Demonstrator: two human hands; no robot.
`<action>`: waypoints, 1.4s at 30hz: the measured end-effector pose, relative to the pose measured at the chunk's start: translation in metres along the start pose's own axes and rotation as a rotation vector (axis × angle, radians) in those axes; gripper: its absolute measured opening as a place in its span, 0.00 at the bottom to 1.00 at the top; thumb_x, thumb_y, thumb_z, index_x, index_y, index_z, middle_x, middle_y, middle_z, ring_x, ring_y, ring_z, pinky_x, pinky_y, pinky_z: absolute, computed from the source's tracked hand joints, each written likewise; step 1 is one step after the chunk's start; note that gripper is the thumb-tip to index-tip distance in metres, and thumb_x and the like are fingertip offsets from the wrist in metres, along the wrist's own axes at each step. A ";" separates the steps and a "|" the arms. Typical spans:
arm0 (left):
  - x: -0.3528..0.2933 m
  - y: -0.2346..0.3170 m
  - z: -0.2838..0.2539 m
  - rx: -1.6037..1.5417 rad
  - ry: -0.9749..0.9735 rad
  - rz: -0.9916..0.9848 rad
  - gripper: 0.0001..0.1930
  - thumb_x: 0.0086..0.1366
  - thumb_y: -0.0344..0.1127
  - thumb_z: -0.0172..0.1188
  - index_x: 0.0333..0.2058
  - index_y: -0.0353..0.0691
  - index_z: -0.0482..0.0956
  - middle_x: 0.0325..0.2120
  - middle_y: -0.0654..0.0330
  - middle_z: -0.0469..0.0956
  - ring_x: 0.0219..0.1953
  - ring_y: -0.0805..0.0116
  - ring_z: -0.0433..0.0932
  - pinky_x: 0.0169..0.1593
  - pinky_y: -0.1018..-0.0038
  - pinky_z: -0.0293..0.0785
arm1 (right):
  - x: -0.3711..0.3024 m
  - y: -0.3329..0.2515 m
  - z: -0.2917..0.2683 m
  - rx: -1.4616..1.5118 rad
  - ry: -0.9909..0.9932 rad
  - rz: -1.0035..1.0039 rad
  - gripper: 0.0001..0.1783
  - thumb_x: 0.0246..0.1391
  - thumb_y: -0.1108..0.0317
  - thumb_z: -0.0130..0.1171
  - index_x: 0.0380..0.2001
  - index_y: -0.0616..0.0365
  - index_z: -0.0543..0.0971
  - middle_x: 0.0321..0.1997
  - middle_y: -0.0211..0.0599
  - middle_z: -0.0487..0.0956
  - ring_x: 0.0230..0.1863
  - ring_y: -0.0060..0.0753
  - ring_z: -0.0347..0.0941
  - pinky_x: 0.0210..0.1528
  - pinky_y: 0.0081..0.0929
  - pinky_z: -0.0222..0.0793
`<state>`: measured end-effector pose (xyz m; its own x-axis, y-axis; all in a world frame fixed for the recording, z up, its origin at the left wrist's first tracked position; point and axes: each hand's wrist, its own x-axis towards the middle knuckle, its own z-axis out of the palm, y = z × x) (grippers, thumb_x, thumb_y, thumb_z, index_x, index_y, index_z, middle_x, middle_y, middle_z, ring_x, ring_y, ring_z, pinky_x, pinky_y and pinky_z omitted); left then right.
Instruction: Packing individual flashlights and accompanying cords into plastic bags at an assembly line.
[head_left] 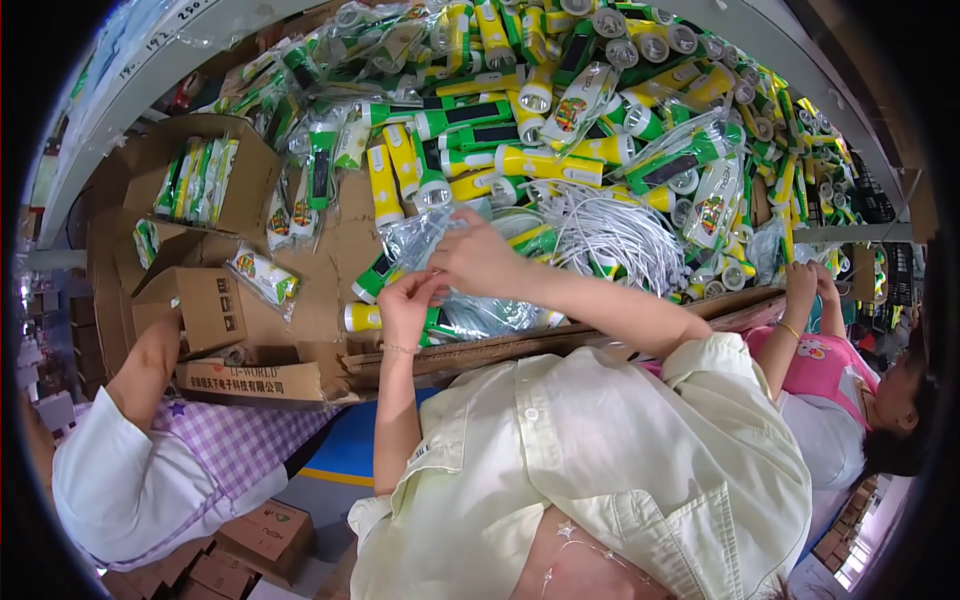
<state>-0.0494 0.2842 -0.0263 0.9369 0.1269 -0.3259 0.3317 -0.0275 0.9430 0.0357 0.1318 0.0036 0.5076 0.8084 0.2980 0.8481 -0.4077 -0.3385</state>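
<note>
My left hand (408, 303) is closed in a pinch, and its fingertips meet those of my right hand (478, 262). Thin clear plastic, which looks like a bag (408, 240), spreads out just beyond the fingers of my right hand. What my left fingertips pinch is too small to make out. Below my right wrist lies a heap of clear plastic bags (490, 316). A yellow-and-white flashlight (362, 317) rests beside my left hand, and a green one (372, 278) is close by. White cords (620, 235) form a tangled bundle to the right of my hands.
Green and yellow flashlights (550, 165) are piled across the far side and right. At left, an open carton (256, 180) holds bagged flashlights, near a bagged one (265, 277). Co-workers' arms reach in at left (150, 365) and right (790, 320). A cardboard edge (560, 335) runs along the front.
</note>
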 end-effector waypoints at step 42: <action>0.031 0.054 0.010 0.998 -0.323 0.585 0.12 0.51 0.36 0.63 0.35 0.40 0.80 0.25 0.56 0.79 0.29 0.61 0.78 0.36 0.70 0.71 | -0.040 0.004 -0.008 0.302 0.288 0.389 0.05 0.40 0.68 0.63 0.25 0.51 0.80 0.26 0.29 0.78 0.29 0.36 0.74 0.34 0.31 0.68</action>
<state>-0.0014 0.2772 0.0140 0.9114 -0.4115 -0.0022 -0.3474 -0.7721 0.5321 0.0202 0.0947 -0.0026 0.8305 0.4577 0.3174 0.5310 -0.4788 -0.6991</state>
